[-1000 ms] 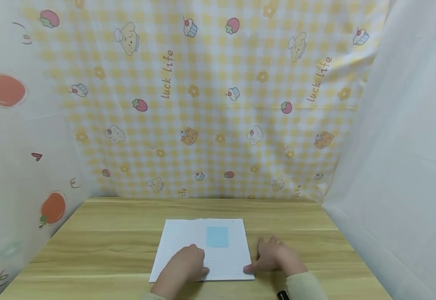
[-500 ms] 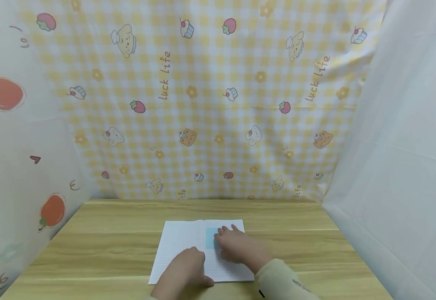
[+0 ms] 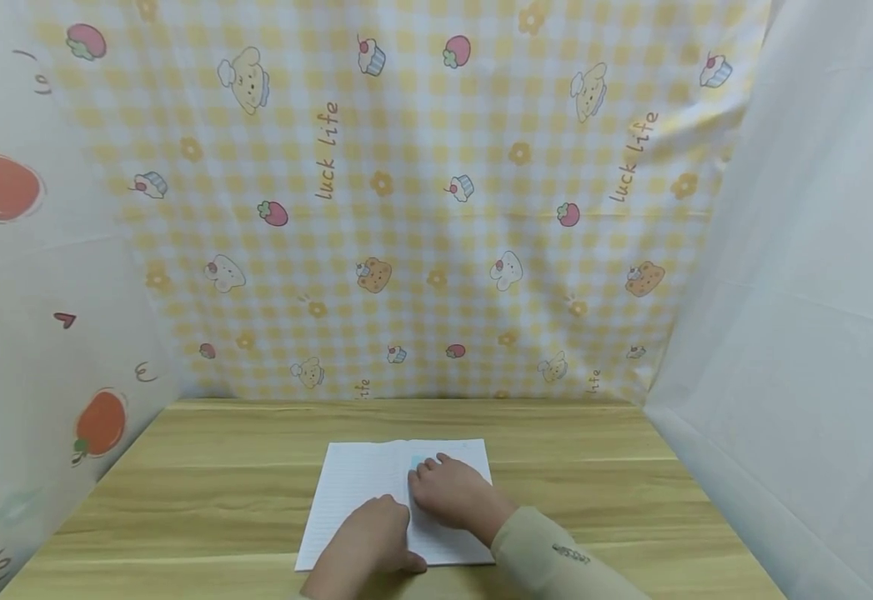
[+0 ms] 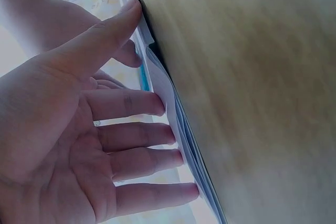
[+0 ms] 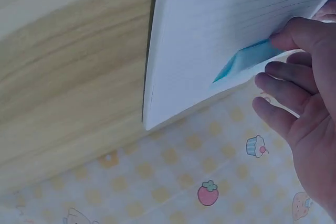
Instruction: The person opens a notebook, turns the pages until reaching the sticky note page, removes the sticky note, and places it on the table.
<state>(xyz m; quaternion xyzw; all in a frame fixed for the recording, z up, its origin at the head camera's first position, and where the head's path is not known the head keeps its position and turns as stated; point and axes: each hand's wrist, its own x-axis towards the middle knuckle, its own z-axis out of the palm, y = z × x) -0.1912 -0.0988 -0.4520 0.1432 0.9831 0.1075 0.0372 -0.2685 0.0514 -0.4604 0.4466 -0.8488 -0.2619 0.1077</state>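
An open lined notebook (image 3: 346,483) lies flat on the wooden table, a light blue sticky note (image 3: 417,460) on its right page. My left hand (image 3: 376,533) rests on the notebook near the centre fold; in the left wrist view its fingers (image 4: 139,135) are straight, tips on the pages, thumb at the lower edge. My right hand (image 3: 451,492) covers most of the note. In the right wrist view its thumb (image 5: 294,35) pinches one edge of the note (image 5: 252,59), which looks bent up from the page; the index finger is mostly hidden.
Wood-grain tabletop (image 3: 594,475) surrounds the notebook. Behind it hangs a yellow checked cloth (image 3: 436,233) with cartoon prints. White sheets line the left (image 3: 23,275) and right (image 3: 796,250) sides.
My right hand has moved left from beside the notebook onto the right page, over the blue note and on to its left side. The left hand stays nearly in place.
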